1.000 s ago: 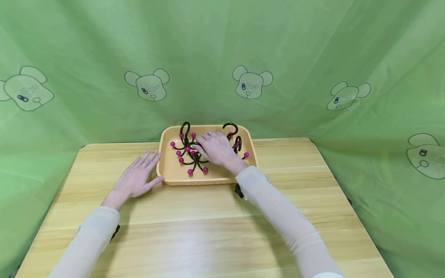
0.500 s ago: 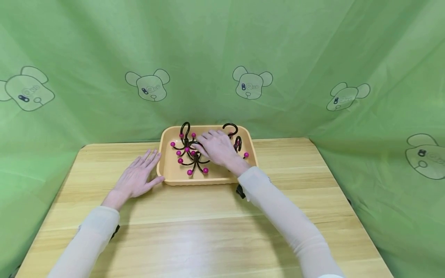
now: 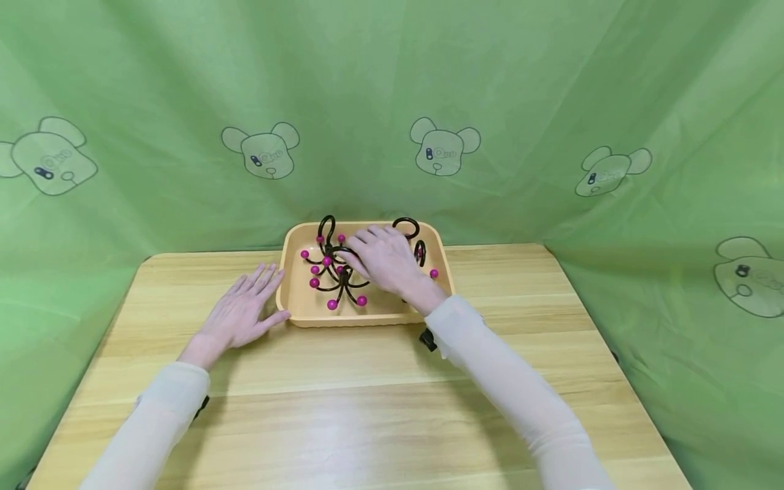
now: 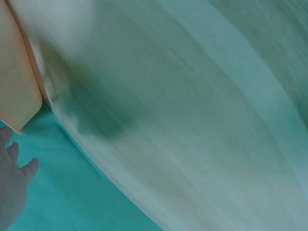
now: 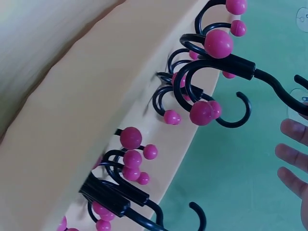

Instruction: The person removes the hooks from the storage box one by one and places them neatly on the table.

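Observation:
My right hand (image 3: 384,262) is over the cream tray (image 3: 361,320), its thumb and fingers pinching the curved top of a black multi-arm hook (image 3: 344,280) with pink ball tips. In the right wrist view, this black hook (image 5: 240,66) hangs tilted, its stem running towards my fingers (image 5: 292,155). Part of its curve is hidden. My left hand (image 3: 241,313) lies with straight fingers on the table at the tray's left side, thumb by the near left corner. The left wrist view catches that left hand (image 4: 12,185) near the tray's corner (image 4: 24,103).
Several similar black hooks share the tray; one hook (image 3: 327,231) stands at the back left, another hook (image 3: 420,252) at the right. Behind the wooden table (image 3: 318,422) hangs a green curtain (image 3: 355,88) with printed mouse heads.
The hook in my right hand has shifted slightly left, its pink balls with it. My right forearm has drifted a little to the right. The left hand stays put.

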Tool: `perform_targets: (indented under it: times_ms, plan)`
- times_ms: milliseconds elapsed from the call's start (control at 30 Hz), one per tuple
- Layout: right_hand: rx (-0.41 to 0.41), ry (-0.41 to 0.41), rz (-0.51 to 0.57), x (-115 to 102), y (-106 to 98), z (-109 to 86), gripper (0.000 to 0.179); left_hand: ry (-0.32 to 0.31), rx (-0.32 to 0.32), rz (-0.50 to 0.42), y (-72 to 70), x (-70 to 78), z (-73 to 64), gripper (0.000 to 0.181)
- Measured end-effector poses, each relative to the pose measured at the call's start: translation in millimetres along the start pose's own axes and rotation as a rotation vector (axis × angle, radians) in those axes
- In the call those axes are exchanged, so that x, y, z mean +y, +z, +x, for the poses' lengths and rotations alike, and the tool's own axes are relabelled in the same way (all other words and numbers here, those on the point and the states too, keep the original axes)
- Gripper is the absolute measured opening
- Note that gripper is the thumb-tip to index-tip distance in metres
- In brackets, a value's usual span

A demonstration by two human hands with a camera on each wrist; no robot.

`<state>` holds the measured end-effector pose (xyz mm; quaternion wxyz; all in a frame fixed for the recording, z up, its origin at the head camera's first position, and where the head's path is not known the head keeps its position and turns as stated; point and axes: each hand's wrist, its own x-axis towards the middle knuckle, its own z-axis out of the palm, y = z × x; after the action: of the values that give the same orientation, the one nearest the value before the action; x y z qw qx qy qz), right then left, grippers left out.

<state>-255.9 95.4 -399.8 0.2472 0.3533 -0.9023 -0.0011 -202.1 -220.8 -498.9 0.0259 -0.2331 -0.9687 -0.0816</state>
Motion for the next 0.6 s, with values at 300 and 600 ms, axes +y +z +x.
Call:
perform_targets:
  times_ms: [300, 600]
  plan:
    - [0.081, -0.046, -0.024, -4, -19, -7.6, 0.031, 0.004, -0.004, 0.001, -1.1, 1.4, 0.9, 0.089]
    - [0.163, -0.106, -0.010, -17, -42, -16.8, 0.029, 0.009, -0.002, 0.008, -2.1, 2.2, 0.5, 0.089]
